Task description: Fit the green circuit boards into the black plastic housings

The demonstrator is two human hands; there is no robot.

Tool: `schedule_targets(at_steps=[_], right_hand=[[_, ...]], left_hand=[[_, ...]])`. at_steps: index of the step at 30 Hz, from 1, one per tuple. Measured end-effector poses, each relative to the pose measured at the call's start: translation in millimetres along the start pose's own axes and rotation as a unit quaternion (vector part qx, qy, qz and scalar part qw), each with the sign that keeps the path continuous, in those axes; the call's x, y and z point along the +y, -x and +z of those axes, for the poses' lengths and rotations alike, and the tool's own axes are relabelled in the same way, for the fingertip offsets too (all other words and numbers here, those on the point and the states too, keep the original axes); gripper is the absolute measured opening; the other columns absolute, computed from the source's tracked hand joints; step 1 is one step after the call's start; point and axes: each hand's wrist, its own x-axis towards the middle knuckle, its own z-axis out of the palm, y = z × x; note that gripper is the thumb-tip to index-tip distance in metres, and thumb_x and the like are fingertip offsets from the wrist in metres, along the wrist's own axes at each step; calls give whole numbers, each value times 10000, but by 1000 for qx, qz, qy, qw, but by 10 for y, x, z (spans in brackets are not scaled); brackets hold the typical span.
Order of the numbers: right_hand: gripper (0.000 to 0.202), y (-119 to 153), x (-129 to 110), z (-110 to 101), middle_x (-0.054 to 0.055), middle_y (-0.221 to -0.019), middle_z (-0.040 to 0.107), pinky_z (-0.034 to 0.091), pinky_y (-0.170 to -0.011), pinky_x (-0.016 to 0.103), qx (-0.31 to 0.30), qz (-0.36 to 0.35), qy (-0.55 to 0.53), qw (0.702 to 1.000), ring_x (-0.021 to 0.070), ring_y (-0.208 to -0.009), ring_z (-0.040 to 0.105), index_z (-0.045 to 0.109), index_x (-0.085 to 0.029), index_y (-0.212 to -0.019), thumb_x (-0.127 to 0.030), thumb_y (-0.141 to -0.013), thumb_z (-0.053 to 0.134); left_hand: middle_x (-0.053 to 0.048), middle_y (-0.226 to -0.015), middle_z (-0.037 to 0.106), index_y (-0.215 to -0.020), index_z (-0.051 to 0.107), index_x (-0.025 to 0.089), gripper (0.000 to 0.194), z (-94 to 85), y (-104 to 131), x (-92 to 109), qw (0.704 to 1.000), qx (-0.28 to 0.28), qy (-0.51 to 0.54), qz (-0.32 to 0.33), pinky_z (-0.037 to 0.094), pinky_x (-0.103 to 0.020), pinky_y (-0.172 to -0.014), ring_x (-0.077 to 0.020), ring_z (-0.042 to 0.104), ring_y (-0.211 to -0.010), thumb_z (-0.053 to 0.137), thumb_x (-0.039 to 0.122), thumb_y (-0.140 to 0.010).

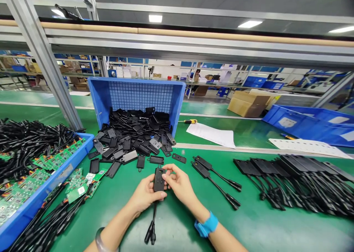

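Green bench (pixel 265 228) below; left grip (pixel 146 194), right grip (pixel 179 182) narrow, both holding black case (pixel 159 184).

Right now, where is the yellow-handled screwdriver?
In the head view, the screwdriver lies right of the central blue bin, by the white paper's far edge.

From my distant seat I see one flat black rectangular case (pixel 158 182), cutout-marked face up, long axis pointing toward the blue crate (pixel 138 93), its black cable (pixel 155 210) trailing away from that crate into two connectors (pixel 148 236).
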Motion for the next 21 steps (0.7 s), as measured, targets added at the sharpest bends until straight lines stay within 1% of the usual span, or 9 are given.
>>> schedule_targets(at_steps=[2, 5, 9, 13, 14, 16, 17, 19, 21], right_hand=[[362, -3, 10, -3, -46, -740, 493, 467, -481, 225, 7, 10, -15, 1000, 103, -545, 560, 507, -207, -986, -473, -766, 617], [398, -16, 11, -11, -33, -720, 513, 407, -446, 208, -4, 36, -29, 999, 93, -511, 507, 506, -194, -982, -554, -812, 522], [435, -49, 3, -34, -40, -596, 472, 342, -463, 208, -58, 56, -19, 997, 83, -485, 418, 536, -164, -754, -588, -830, 476], [429, -60, 21, -14, -50, -553, 418, 362, -488, 228, -39, 50, 26, 998, 104, -495, 406, 538, -173, -717, -568, -851, 440], [418, -51, 22, 2, -37, -580, 447, 388, -510, 240, -27, 43, 55, 997, 116, -516, 432, 563, -170, -761, -541, -873, 407], [371, -15, 7, 40, 17, -745, 544, 456, -625, 279, 1, 5, 142, 990, 152, -645, 519, 598, -156, -971, -462, -891, 404], [373, 10, -13, 56, 51, -872, 568, 472, -710, 302, 9, -22, 194, 981, 175, -751, 549, 569, -152, -1110, -419, -884, 437], [491, 60, -74, 67, 103, -1077, 538, 455, -852, 330, -3, -65, 292, 954, 206, -939, 541, 428, -145, -1323, -318, -867, 489], [534, 93, -152, 26, 131, -1113, 526, 445, -888, 330, -34, -65, 383, 921, 220, -997, 529, 363, -108, -1379, -227, -871, 475]], left_hand=[[-102, -981, 659, -1109, 548, 143, 533, 1, 0, -13, 1000, -1, -30, 8, 487, -226, -598, -148, 635, -748, 771, 268, -641], [-85, -952, 638, -1130, 541, 144, 497, -1, 11, -33, 998, -9, -65, 14, 501, -230, -608, -136, 630, -727, 724, 296, -693], [-71, -919, 624, -1194, 506, 158, 562, 19, 34, -39, 996, -9, -84, 11, 523, -254, -624, -149, 634, -735, 708, 297, -688], [-65, -831, 631, -1141, 537, 133, 515, 63, 32, -39, 995, 14, -98, -8, 526, -277, -619, -158, 640, -676, 698, 314, -687], [-69, -842, 634, -1165, 527, 135, 538, 71, 27, -49, 995, 24, -93, -5, 524, -280, -629, -161, 643, -684, 699, 314, -688], [-90, -939, 639, -1275, 459, 158, 658, 79, 15, -86, 998, 32, -59, 17, 518, -289, -702, -173, 649, -772, 712, 295, -683], [-102, -1009, 633, -1345, 388, 180, 757, 77, 11, -109, 998, 27, -36, 31, 508, -292, -749, -179, 645, -835, 724, 279, -673], [-130, -1172, 588, -1446, 201, 234, 980, 66, 10, -154, 999, -3, 3, 44, 479, -301, -828, -194, 616, -967, 755, 242, -638], [-156, -1322, 496, -1471, 67, 275, 1109, 46, 18, -176, 999, -42, 3, 31, 450, -320, -883, -216, 570, -1080, 772, 219, -616]])
